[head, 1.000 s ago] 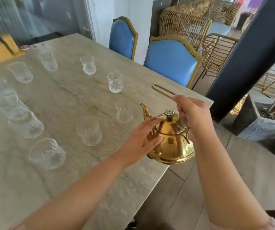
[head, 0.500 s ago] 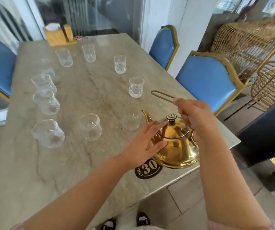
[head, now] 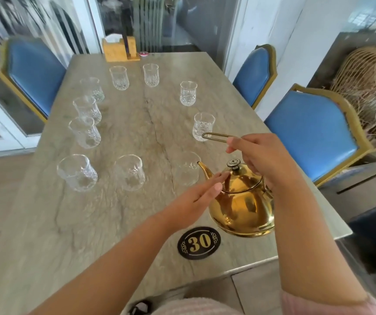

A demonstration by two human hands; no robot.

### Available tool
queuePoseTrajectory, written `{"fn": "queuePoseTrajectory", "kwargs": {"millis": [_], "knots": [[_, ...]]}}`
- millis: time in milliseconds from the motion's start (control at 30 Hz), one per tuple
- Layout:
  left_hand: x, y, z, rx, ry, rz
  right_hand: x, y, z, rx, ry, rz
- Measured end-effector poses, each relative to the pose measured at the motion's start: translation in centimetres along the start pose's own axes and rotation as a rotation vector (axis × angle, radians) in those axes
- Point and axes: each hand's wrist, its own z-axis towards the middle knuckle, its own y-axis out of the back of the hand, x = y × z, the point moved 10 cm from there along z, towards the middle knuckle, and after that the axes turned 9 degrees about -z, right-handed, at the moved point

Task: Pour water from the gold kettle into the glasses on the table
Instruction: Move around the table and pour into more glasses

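A gold kettle (head: 241, 208) stands on the stone table (head: 46, 223) near its right front corner, spout pointing left toward a clear glass (head: 188, 169). My right hand (head: 262, 155) is closed around the kettle's thin wire handle, which sticks out to the left above the lid. My left hand (head: 199, 194) lies flat with fingers together, fingertips touching the kettle's left shoulder. Several clear cut glasses stand in a loop on the table, among them one at the front left (head: 77, 172), one beside it (head: 130, 171) and one behind the handle (head: 202, 126).
A black oval sticker with "30" (head: 199, 243) lies just in front of the kettle. A yellow napkin holder (head: 120, 50) stands at the far end. Blue chairs stand at the right (head: 309, 133), far right (head: 254, 73) and left (head: 32, 71). The table's right edge is close to the kettle.
The view has swung left and now shows the whole table. My left hand's fingers have flattened against the kettle's side. The kettle stays in its place.
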Motion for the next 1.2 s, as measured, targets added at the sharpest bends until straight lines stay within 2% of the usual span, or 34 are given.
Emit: {"fn": "queuePoseTrajectory", "kwargs": {"millis": [533, 1200], "knots": [[-0.5, 0.4, 0.6, 0.012, 0.036, -0.059, 1.4, -0.7, 2.1, 0.093, 0.03, -0.084], [-1.5, 0.5, 0.3, 0.026, 0.014, -0.071, 2.9, -1.1, 2.2, 0.109, 0.061, -0.148]]}}
